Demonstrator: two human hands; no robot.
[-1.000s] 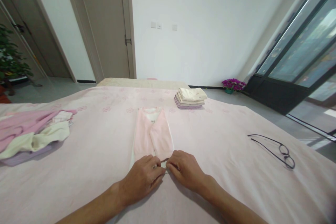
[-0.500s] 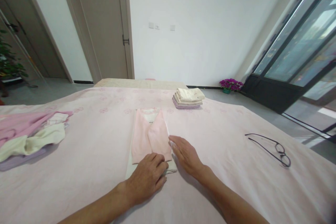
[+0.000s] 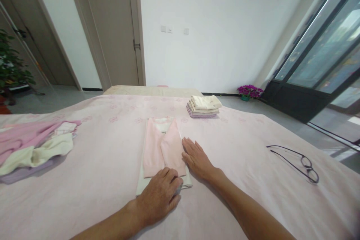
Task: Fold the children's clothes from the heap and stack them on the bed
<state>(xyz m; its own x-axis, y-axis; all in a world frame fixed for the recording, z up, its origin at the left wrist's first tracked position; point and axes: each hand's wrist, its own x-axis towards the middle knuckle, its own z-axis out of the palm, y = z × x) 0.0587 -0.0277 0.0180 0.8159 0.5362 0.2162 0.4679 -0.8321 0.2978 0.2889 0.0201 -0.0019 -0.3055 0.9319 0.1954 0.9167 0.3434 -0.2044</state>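
Observation:
A small shirt (image 3: 153, 150) with a white body and pink sleeves lies on the bed-like covered surface, its sleeves folded in over the front so they meet at a V below the neckline. My left hand (image 3: 161, 191) is at the shirt's lower edge, fingers curled over the hem and thumb drawn in below them, closed on the cloth. Flat beside the shirt's right edge rests my right hand (image 3: 198, 159), its fingers stretched out and its thumb touching the pink sleeve. The left palm hides part of the hem.
Folded clothes (image 3: 204, 105) are stacked beyond my right hand. Loose garments (image 3: 36, 146) lie heaped at the left. Eyeglasses (image 3: 300, 163) sit at the right on the pale pink cloth (image 3: 239, 195). Purple flowers (image 3: 249, 91) stand on the floor by the wall.
My right hand has turned flatter, its fingers spreading slightly off the shirt's right edge. The left hand stays at the hem. The whole view has shifted a little.

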